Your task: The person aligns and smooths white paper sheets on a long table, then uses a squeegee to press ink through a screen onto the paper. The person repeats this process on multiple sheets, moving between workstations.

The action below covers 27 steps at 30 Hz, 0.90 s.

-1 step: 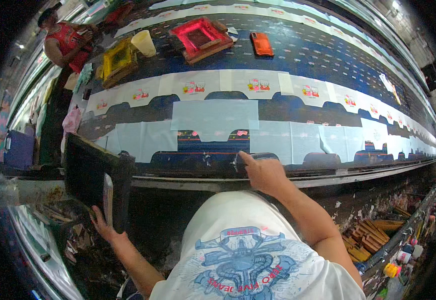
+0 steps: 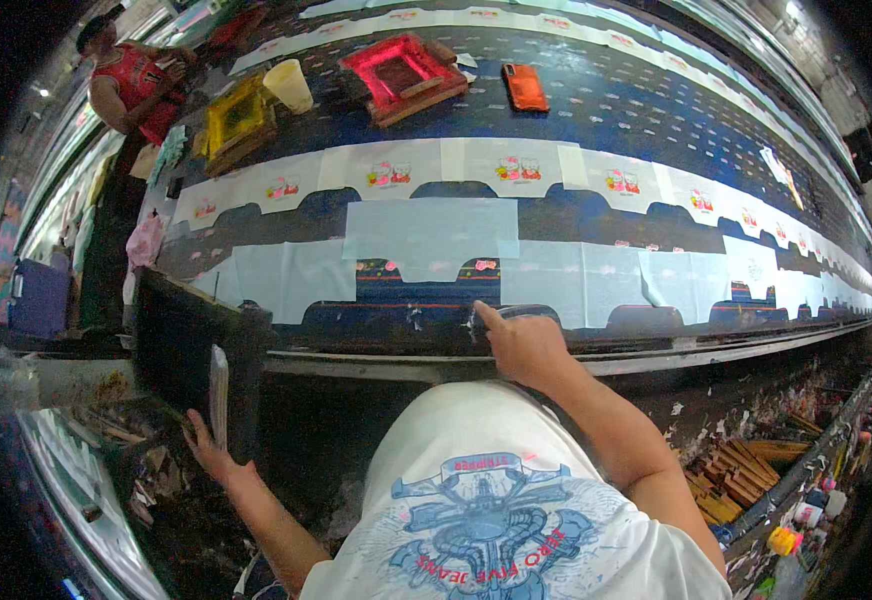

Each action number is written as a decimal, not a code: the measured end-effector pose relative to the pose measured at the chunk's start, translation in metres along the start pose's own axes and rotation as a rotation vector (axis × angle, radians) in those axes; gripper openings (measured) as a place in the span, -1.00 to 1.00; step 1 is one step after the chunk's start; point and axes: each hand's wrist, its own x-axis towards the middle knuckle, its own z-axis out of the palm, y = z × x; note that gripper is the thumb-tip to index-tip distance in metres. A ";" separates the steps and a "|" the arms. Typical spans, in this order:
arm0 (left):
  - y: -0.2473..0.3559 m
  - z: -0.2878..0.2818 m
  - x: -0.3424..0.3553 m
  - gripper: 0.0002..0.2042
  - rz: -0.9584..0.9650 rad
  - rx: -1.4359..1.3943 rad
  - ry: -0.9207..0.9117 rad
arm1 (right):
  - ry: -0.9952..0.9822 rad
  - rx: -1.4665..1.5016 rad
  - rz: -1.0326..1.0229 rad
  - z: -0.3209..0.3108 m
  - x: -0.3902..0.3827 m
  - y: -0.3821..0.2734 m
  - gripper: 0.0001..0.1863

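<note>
My left hand (image 2: 218, 455) grips the lower edge of a dark, box-like frame (image 2: 171, 335) that stands tilted at the table's near left edge. A narrow pale strip (image 2: 218, 385) shows along the frame by my fingers; what it is I cannot make out. My right hand (image 2: 528, 345) is at the near edge of the long table, index finger stretched out and the other fingers curled. Its fingertip is at the dark tabletop, beside a small white scrap. Just beyond lie pale blue fabric pieces (image 2: 431, 225), with a dark striped gap between them.
Printed white fabric pieces (image 2: 386, 170) run in a row along the table. Farther back are a yellow frame (image 2: 239, 118), a cream cup (image 2: 289, 87), a red frame (image 2: 401, 80) and an orange phone (image 2: 524, 88). Another person (image 2: 136, 85) stands far left. Wooden strips (image 2: 736, 475) lie low right.
My right fingertip has shifted very slightly left along the table edge. Otherwise the hands, frame and fabric look the same.
</note>
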 end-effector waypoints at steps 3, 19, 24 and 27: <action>0.002 0.013 -0.007 0.05 -0.066 -0.127 0.036 | -0.024 -0.055 -0.052 0.003 0.012 -0.010 -0.30; -0.039 0.066 0.095 -0.01 -0.068 -0.279 -0.082 | -0.019 -0.063 0.082 0.011 0.025 -0.035 -0.33; -0.041 0.088 0.118 -0.13 -0.004 -0.191 -0.253 | -0.008 0.019 0.200 0.011 0.018 -0.030 -0.53; -0.109 0.045 0.179 -0.26 0.647 0.336 -0.307 | -0.140 -0.019 0.126 0.007 0.039 -0.039 -0.28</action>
